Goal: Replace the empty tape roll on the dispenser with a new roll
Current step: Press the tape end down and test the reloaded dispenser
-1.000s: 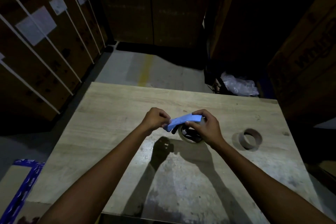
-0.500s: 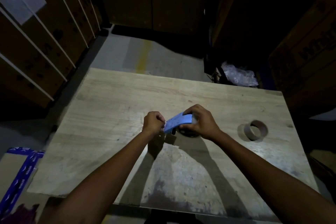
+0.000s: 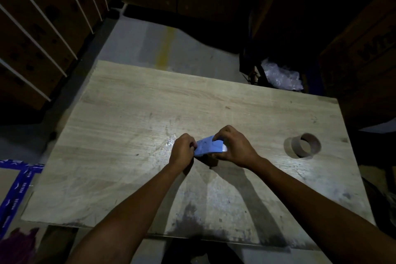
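Observation:
A blue tape dispenser (image 3: 209,147) rests low over the middle of the wooden table (image 3: 128,113), held by both hands. My left hand (image 3: 183,149) is closed on its left end. My right hand (image 3: 234,148) grips its right end from above and covers whatever roll sits in it. An empty brown cardboard tape core (image 3: 305,144) stands on the table to the right, apart from my hands.
Cardboard boxes with white straps (image 3: 42,34) stack up at the left, and dark boxes (image 3: 360,60) stand at the right. Crumpled clear plastic (image 3: 282,78) lies beyond the table's far right corner. A blue-taped carton (image 3: 15,186) sits on the floor at lower left.
Both hands have lowered the dispenser toward the table top. The roll seen under my right hand a second ago is now hidden. The camera has tilted down a little.

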